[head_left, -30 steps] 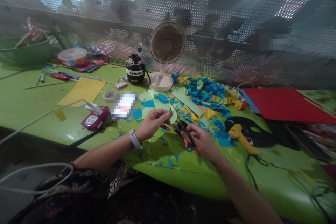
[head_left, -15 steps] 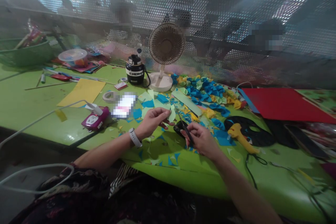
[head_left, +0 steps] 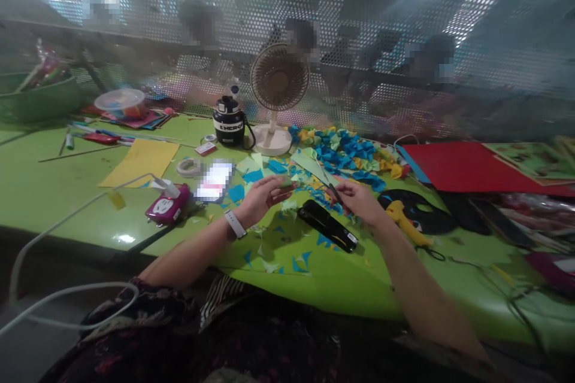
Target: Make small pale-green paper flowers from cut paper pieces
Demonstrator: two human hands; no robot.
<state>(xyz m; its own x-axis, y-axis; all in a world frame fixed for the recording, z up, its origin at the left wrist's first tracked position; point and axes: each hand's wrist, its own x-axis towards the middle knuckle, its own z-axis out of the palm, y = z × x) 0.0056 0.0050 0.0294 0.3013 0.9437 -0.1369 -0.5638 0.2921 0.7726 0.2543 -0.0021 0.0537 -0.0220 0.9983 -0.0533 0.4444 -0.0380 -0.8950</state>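
Just past the left fingertips, a small green paper scrap (head_left: 286,182) sits pinched in the left hand (head_left: 263,200). It is a narrow grip, with the thumb and fingers close together, but the scrap is small and hard to see well. A white watch band (head_left: 235,224) goes around that wrist. Near the left hand, the right hand (head_left: 359,200) pinches a thin dark pointed tool (head_left: 335,191) in a narrow grip too. It is too small to tell what kind of tool it is. Under the space between the hands, a long black thing (head_left: 327,225) lies on the green table (head_left: 90,215) and touches neither hand. Right behind the grip are loose blue and green paper bits (head_left: 269,176), and past the right hand is a big heap of blue, yellow and green paper pieces (head_left: 345,152). To the right of that hand lies a yellow glue gun (head_left: 402,221) — beyond it is a red sheet (head_left: 462,161). To the left of the left hand are a pink power socket (head_left: 168,204), a roll of tape (head_left: 190,167) and a yellow paper sheet (head_left: 139,161). Farther ahead stand a small fan (head_left: 278,78) and a black bottle (head_left: 229,122).
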